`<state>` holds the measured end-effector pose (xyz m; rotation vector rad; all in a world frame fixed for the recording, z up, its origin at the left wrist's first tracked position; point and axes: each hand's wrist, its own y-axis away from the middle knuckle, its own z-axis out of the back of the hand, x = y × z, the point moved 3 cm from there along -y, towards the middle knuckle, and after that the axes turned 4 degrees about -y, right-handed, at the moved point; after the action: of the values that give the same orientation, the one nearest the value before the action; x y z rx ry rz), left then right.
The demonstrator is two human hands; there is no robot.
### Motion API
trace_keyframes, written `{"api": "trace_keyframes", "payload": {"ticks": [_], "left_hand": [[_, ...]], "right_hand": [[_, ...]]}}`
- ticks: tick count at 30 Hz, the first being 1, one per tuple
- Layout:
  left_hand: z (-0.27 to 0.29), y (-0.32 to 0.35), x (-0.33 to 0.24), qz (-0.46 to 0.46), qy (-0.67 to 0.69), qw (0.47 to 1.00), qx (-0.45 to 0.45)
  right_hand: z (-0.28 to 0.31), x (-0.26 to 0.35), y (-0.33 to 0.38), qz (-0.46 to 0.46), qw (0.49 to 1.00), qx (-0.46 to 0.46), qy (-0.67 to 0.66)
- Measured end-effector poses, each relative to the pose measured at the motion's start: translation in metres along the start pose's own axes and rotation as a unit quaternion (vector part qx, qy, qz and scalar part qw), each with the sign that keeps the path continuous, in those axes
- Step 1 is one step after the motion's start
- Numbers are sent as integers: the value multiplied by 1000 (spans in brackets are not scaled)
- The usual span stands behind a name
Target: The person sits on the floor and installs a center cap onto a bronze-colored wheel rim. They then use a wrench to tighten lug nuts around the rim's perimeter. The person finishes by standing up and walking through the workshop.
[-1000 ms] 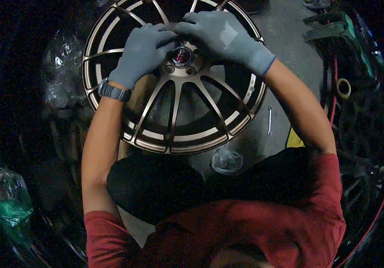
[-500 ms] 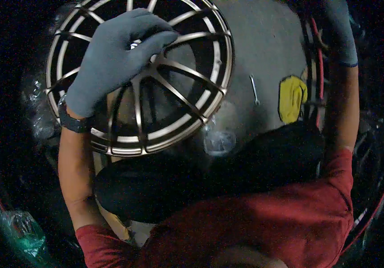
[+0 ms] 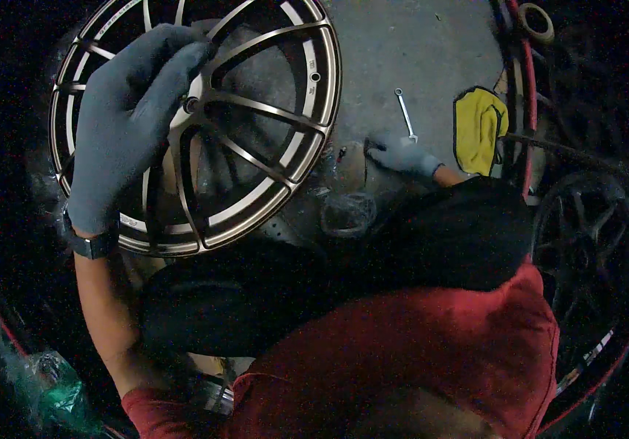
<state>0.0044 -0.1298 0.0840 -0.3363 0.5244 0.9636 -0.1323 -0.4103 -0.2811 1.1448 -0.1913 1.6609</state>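
A bronze multi-spoke wheel rim [image 3: 316, 99] stands tilted at the left, in front of my legs. My left hand [image 3: 128, 110], in a grey glove, is curled over its hub, thumb alongside the centre hole; its fingertips are partly hidden. Low over the floor, to the right of the rim, my gloved right hand [image 3: 406, 155] reaches leftward with its fingers stretched out. Nothing shows in it. A combination wrench [image 3: 405, 113] lies just above that hand. A small dark item with a red spot [image 3: 341, 154] sits between the hand and the rim.
A yellow cloth with dark edging [image 3: 472, 132] lies on the grey floor at right. Beyond it are a red rail [image 3: 528, 88], a ring-shaped roll [image 3: 536, 22] and a dark wheel [image 3: 585, 249]. Crumpled clear plastic [image 3: 347, 214] lies near my knees; green plastic [image 3: 62, 395] is at lower left.
My right hand has come down from the upper right to the floor below the wrench. My left hand stays at the hub. Rim and floor things sit further left in the view.
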Motion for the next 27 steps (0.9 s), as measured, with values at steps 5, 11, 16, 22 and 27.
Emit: {"api": "trace_keyframes", "payload": {"ticks": [5,11,16,22,27], "left_hand": [[-4,-3,-1,19,30,999,-33],[-15,-2,-3,43,28,999,-3],[-30,-13,-10,12,-8,998,53],[-82,-45,-22,-88,61,991,84],[-156,-18,-58,-176,24,984,-9]], "right_hand": [[-13,16,-28,146,978,-75,129],[-43,6,-52,226,954,-48,190],[-35,-17,-51,102,991,-30,78],[73,-6,-3,-47,968,-202,-144],[121,70,56,1,914,-221,-340]]}}
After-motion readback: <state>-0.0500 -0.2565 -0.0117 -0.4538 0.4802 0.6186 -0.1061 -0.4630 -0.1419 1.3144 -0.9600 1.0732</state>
